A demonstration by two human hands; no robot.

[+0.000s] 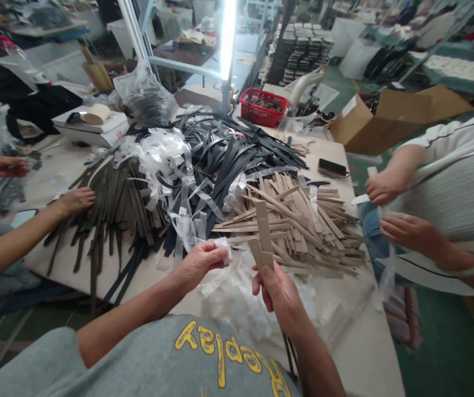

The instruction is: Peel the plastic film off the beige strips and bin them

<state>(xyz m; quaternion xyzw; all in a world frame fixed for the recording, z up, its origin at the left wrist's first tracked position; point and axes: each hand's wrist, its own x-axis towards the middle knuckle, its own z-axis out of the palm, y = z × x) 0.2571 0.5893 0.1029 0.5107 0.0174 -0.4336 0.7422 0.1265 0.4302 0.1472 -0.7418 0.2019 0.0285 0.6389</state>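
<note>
My left hand [206,261] is closed in a pinch on a small piece of white plastic film [222,249]. Opposite it, my right hand [280,295] grips several tan strips [264,229] that stick up past the thumb. A heap of similar tan strips [303,220] lies on the table just beyond. Crumpled clear film [237,300] is spread under and between both hands. Dark strips [237,149] are piled at the back, and olive-brown strips [117,196] lie to the left, with shiny plastic wrappers [166,157] between them.
A co-worker's hand [76,200] touches the olive strips at left. Another person's hands [402,234] work at the right edge. Behind the piles stand a red basket [264,107], a white box [92,128] and a cardboard carton [377,124]. A phone [333,167] lies at the right.
</note>
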